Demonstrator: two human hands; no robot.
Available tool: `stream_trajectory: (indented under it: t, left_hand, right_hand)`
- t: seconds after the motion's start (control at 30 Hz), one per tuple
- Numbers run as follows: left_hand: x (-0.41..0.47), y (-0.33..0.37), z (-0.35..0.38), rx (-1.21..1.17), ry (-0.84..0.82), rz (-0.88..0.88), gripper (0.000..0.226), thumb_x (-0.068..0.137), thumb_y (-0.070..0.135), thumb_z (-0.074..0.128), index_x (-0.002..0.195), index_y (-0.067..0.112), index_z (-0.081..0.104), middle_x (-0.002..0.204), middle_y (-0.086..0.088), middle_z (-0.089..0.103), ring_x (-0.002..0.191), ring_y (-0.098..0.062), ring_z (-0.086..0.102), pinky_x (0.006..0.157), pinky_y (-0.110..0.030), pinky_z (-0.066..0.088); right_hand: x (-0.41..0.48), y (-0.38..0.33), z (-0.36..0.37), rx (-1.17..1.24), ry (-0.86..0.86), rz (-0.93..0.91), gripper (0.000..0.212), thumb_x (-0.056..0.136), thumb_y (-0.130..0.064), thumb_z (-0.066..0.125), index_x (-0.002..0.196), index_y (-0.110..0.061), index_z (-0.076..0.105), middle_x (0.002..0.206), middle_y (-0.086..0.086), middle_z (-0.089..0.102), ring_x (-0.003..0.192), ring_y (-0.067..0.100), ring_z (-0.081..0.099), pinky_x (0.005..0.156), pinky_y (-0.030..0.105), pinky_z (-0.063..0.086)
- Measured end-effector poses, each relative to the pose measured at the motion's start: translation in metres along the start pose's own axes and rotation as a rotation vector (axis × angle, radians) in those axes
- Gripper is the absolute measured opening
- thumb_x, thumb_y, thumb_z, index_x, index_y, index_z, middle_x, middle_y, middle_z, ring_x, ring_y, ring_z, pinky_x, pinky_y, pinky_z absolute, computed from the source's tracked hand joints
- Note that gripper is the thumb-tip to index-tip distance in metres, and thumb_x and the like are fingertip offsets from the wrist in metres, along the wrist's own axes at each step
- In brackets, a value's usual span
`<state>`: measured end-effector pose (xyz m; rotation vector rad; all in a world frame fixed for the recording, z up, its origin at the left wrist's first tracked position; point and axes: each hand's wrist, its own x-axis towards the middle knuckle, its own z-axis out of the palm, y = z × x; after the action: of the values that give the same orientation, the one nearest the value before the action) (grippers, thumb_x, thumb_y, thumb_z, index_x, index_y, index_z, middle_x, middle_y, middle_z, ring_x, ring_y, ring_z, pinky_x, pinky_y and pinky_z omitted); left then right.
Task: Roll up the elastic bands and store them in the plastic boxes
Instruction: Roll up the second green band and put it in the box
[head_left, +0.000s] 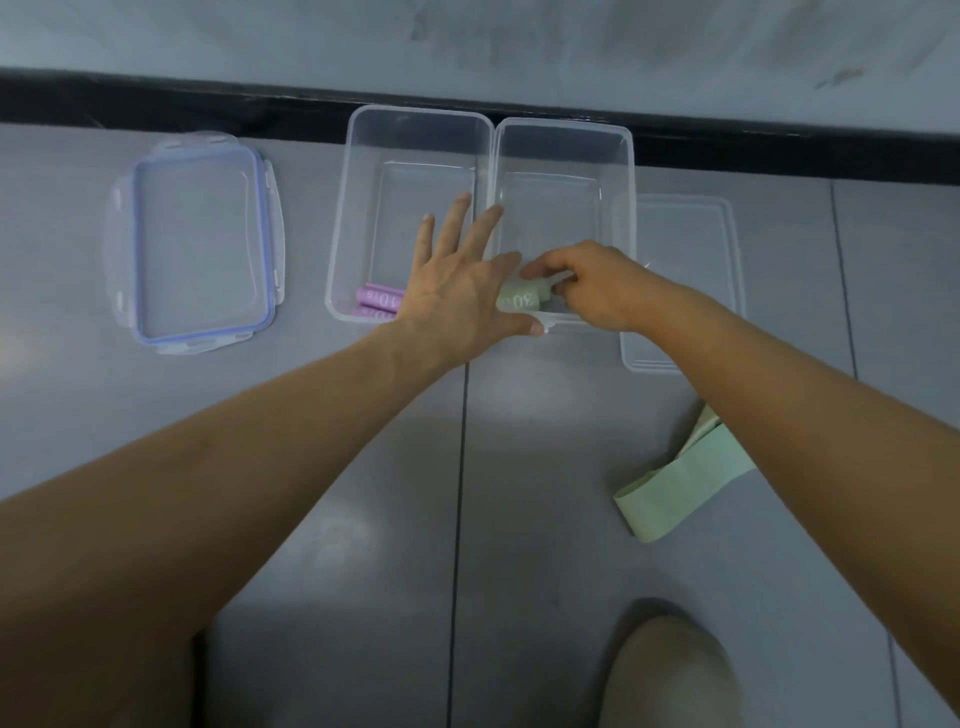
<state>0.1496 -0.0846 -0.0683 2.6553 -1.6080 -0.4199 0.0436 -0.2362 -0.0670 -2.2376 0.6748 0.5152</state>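
Elastic bands, four: one green roll (519, 300) pinched in right hand (597, 291) fingers at right box (631, 171) near end; two purple rolls (378, 304) in left box (343, 208); one loose green band (685, 478) on floor (363, 441). Left hand (457, 291) fingers spread straight. Two lids: blue-rimmed lid (200, 244), clear lid (727, 234).

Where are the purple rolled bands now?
In the head view, the purple rolled bands lie at the near end of the left plastic box, beside the left hand.

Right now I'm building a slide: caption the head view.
Right hand pinches a rolled green band at the right box, left hand spread beside it; purple rolls in left box.
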Motion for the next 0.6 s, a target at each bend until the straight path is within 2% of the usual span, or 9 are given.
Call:
stream_trajectory:
  t: [0.17, 0.37, 0.47, 0.53, 0.6]
  left_hand:
    - [0.002, -0.001, -0.003, 0.051, -0.007, 0.032, 0.085, 0.072, 0.083, 0.047, 0.142, 0.036, 0.042, 0.163, -0.003, 0.001, 0.148, -0.03, -0.016, 0.117, -0.058, -0.004]
    - [0.004, 0.019, -0.011, 0.039, 0.009, 0.111, 0.096, 0.071, 0.086, 0.041, 0.149, 0.03, 0.032, 0.162, -0.004, 0.008, 0.148, -0.029, -0.013, 0.118, -0.056, -0.004]
    - [0.007, 0.042, -0.015, 0.024, -0.018, 0.149, 0.099, 0.071, 0.087, 0.038, 0.15, 0.029, 0.028, 0.16, -0.002, 0.017, 0.149, -0.027, -0.007, 0.119, -0.054, -0.005]
    - [0.011, 0.058, -0.018, 0.032, -0.037, 0.174, 0.099, 0.071, 0.087, 0.037, 0.15, 0.028, 0.029, 0.158, -0.001, 0.024, 0.149, -0.027, -0.002, 0.119, -0.053, -0.004]
    - [0.012, 0.078, -0.02, -0.006, 0.024, 0.252, 0.093, 0.075, 0.083, 0.041, 0.148, 0.026, 0.034, 0.155, -0.002, 0.032, 0.149, -0.027, 0.006, 0.12, -0.052, 0.001]
  right_hand:
    - [-0.007, 0.004, -0.001, 0.014, 0.044, -0.032, 0.049, 0.1, -0.003, 0.043, 0.141, -0.028, 0.051, 0.15, 0.005, 0.045, 0.136, 0.025, 0.044, 0.103, 0.026, 0.034]
    - [-0.043, 0.012, -0.012, 0.152, 0.166, -0.075, 0.042, 0.103, -0.008, 0.041, 0.139, -0.026, 0.054, 0.145, -0.004, 0.053, 0.133, 0.014, 0.048, 0.111, 0.027, 0.036]
    - [-0.078, 0.029, -0.013, 0.214, 0.3, -0.078, 0.038, 0.102, -0.011, 0.045, 0.134, -0.026, 0.059, 0.136, -0.007, 0.06, 0.126, 0.009, 0.054, 0.109, 0.026, 0.04]
    - [-0.103, 0.046, -0.013, 0.324, 0.458, -0.066, 0.034, 0.1, -0.012, 0.049, 0.125, -0.028, 0.066, 0.122, -0.013, 0.067, 0.114, 0.004, 0.061, 0.105, 0.028, 0.047]
    - [-0.127, 0.065, -0.015, 0.432, 0.602, -0.051, 0.032, 0.098, -0.011, 0.052, 0.119, -0.029, 0.069, 0.111, -0.017, 0.069, 0.104, 0.002, 0.065, 0.1, 0.033, 0.051]
